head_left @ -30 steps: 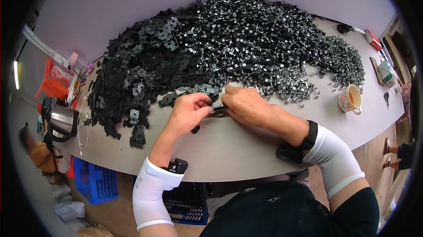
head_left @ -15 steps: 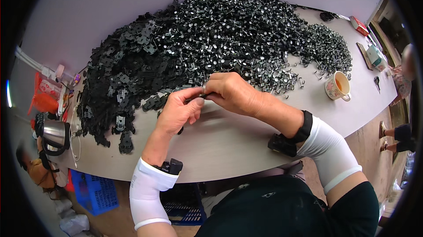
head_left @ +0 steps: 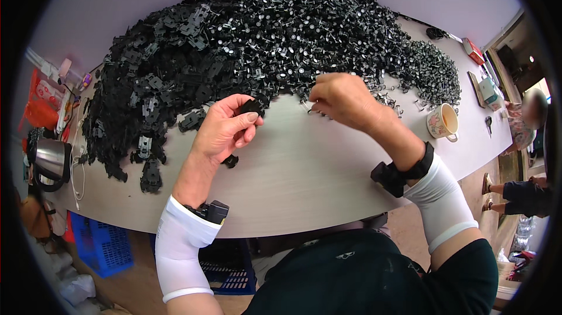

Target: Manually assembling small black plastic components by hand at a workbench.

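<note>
Half a second ago the two hands met at the near edge of the heap, fingertips together; now they have drawn apart. The left hand [head_left: 225, 131] sits back toward the near left, thumb and forefinger pinched narrow on a small black plastic clip [head_left: 252, 106], the other fingers curled under it. The right hand [head_left: 345, 100] has gone right and a little farther off, its fingers bunched downward at the fringe of the heap of black and metal parts [head_left: 275, 40]; whether they grip a piece there cannot be told, since the back of the hand covers the fingertips. One more loose black piece [head_left: 230, 161] lies on the pale table [head_left: 304, 169] just beside the heel of the left hand. Far right on the table are a red flat box [head_left: 473, 50] and a pale green and white carton [head_left: 487, 90], their faces too small to make out, with a cream mug [head_left: 443, 122] near them. At the left edge lie an orange-red bag [head_left: 40, 113], a steel kettle [head_left: 51, 163] and a white cable [head_left: 78, 176]; below the table's near-left corner a blue crate [head_left: 102, 245] is partly cut off. A second person at the far right is blurred and clipped by the picture's rim
</note>
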Action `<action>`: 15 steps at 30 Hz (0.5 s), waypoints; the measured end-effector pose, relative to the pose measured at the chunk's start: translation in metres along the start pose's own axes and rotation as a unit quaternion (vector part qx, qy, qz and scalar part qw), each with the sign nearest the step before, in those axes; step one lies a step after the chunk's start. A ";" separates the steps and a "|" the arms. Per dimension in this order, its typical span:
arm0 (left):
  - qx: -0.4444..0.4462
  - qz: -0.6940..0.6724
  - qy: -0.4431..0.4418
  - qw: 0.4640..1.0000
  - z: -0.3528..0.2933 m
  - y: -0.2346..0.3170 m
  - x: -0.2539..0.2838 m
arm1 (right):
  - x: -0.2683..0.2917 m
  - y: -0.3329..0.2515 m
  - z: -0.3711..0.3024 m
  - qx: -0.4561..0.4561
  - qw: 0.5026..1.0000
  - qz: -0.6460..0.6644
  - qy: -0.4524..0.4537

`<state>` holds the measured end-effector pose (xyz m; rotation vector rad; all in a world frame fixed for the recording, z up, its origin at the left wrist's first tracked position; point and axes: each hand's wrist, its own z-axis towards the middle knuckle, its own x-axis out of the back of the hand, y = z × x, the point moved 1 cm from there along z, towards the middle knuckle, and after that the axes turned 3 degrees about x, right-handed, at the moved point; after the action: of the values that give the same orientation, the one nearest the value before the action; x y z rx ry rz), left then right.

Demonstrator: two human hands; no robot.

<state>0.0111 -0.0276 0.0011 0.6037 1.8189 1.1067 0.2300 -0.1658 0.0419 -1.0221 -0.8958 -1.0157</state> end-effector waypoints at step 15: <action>0.072 0.043 -0.001 0.996 0.000 -0.006 -0.009 | 0.004 -0.019 -0.007 0.100 0.988 0.073 -0.094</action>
<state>0.0158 -0.0369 -0.0003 0.7736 1.8967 1.0360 0.2135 -0.1769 0.0489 -1.0074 -1.0396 -0.6986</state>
